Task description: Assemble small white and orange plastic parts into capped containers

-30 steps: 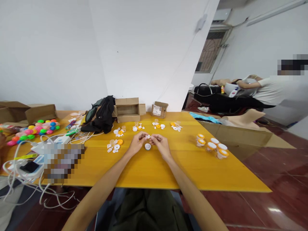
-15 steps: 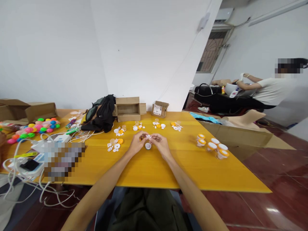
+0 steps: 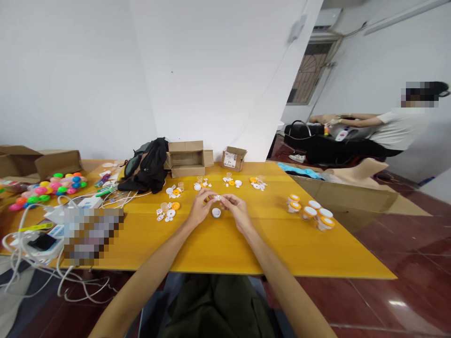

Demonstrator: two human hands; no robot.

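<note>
Between the fingertips of my left hand (image 3: 200, 207) and my right hand (image 3: 237, 209) is a small white plastic piece with holes (image 3: 217, 198). Both hands pinch it, one from each side, just above the table. Directly below it on the wood stands a small round cup with a white rim (image 3: 216, 213). To the left of my left hand lies a group of loose parts: a white disc (image 3: 171, 213), an orange ring lid (image 3: 175, 206), a clear cup (image 3: 164, 206) and white perforated pieces (image 3: 160, 217).
More part groups (image 3: 232, 182) lie along the back of the yellow table (image 3: 218, 253). Several lidded jars (image 3: 314, 211) stand at right. Cardboard boxes (image 3: 186, 162), a black bag (image 3: 151, 166), white cables (image 3: 66, 277) and colourful balls (image 3: 52, 187) are behind and left. Another person (image 3: 398, 126) sits far right.
My hands stay above the cup, and the white piece has turned slightly between my fingers. My right fingers have shifted their hold a little. The other person's arms have lowered and stretched forward.
</note>
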